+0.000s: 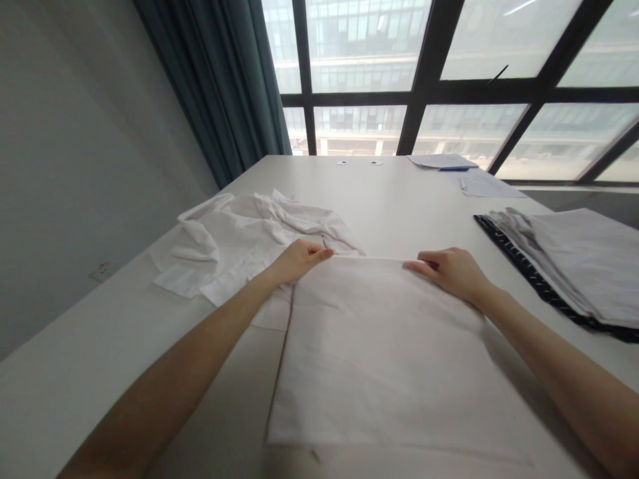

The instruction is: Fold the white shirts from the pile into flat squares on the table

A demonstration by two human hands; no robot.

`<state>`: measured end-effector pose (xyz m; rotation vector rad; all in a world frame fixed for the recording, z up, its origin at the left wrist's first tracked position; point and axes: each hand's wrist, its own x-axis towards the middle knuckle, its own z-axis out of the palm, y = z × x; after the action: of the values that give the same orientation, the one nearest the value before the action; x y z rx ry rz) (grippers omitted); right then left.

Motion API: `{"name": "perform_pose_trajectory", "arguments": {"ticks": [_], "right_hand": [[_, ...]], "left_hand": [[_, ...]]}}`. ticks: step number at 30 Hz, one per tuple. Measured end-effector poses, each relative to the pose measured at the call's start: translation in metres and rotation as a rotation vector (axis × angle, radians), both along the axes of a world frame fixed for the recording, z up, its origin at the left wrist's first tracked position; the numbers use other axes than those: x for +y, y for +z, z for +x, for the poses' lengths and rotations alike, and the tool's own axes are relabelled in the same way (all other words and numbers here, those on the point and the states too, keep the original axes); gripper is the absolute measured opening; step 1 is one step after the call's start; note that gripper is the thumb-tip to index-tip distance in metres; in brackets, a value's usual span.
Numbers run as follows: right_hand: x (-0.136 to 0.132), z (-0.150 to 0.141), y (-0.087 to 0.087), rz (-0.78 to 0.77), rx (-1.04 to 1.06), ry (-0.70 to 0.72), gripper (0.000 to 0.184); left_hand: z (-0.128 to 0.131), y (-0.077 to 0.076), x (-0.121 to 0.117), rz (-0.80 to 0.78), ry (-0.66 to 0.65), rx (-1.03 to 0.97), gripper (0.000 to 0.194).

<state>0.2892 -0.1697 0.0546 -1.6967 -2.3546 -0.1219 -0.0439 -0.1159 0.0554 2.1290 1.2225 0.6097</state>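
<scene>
A white folded cloth [389,352], roughly rectangular, is stretched between my hands in front of me. My left hand [302,259] pinches its far left corner, thumb on top. At the far edge toward the right, my right hand [452,271] grips the cloth between thumb and curled fingers. The near edge hangs toward me, and a small dark bit shows just below it. Beyond and left of my left hand lies a crumpled heap of white fabric [249,233], partly covered by that hand and the folded cloth.
On the right, a stack of folded white cloths [589,259] rests on a black item with white marks [539,279]. Papers [442,161] and a blue pen [453,169] lie at the far end of the white table [379,199]. Windows and a dark curtain [224,80] stand behind.
</scene>
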Motion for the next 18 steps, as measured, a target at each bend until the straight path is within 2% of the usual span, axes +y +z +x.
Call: {"name": "perform_pose_trajectory", "arguments": {"ticks": [4, 6, 8, 13, 18], "right_hand": [[0.000, 0.000, -0.007, 0.057, 0.040, 0.031, 0.065], [0.000, 0.000, -0.009, 0.082, 0.041, 0.042, 0.065], [-0.001, 0.001, -0.010, 0.093, 0.044, 0.047, 0.064], [-0.002, 0.001, -0.009, 0.086, 0.082, 0.045, 0.064], [-0.002, 0.002, -0.007, 0.061, 0.116, 0.054, 0.063]], "left_hand": [[-0.016, -0.009, 0.009, -0.421, 0.009, -0.310, 0.056], [-0.024, -0.009, 0.011, -0.583, -0.025, -0.355, 0.056], [-0.030, -0.006, 0.012, -0.683, -0.049, -0.369, 0.057], [-0.038, 0.001, 0.015, -0.806, -0.052, -0.386, 0.056], [-0.035, -0.001, 0.018, -0.723, -0.010, -0.376, 0.053]]}}
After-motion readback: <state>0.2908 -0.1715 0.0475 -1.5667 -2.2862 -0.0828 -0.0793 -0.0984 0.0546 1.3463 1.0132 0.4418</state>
